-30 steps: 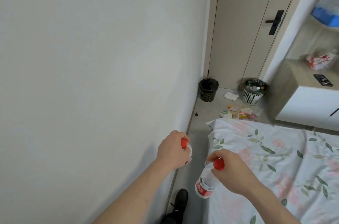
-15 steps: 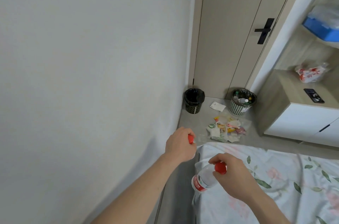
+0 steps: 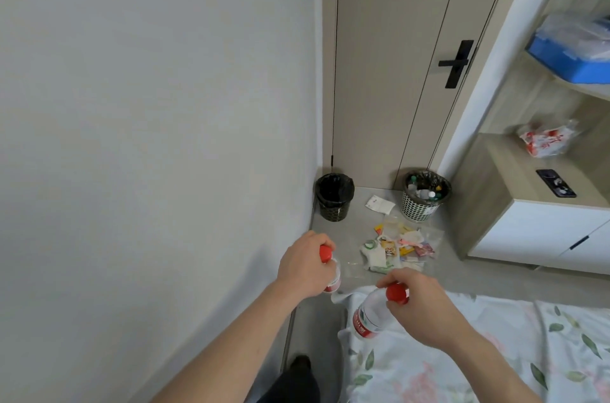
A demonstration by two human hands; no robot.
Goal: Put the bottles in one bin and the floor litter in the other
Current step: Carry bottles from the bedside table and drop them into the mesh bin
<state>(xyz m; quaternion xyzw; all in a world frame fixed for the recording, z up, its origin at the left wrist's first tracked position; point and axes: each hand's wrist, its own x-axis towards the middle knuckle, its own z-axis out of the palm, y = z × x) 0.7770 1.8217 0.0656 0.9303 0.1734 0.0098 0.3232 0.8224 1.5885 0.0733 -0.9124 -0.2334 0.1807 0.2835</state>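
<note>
Ahead by the door, the white mesh bin (image 3: 425, 196) is already holding bottles, lying forward-right of both hands. Right hand (image 3: 425, 312), nearer it, is pinching a bottle (image 3: 369, 317) by its cap, body hanging down-left. Left hand (image 3: 305, 265) is gripping a second bottle (image 3: 330, 272), fingers curled.

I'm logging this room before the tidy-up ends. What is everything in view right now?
bottles: two, clear with red caps and labels, one in each hand
black bin: one, in the corner by the wall
white mesh bin: one, by the door, bottles inside
floor litter: one pile, mixed colours, on the grey floor between the bins and the bed
paper scrap: one, white, between the bins
bed sheet: one, floral, lower right
phone: one, black, on the cabinet
left hand: grips a bottle
right hand: grips a bottle by its cap
</note>
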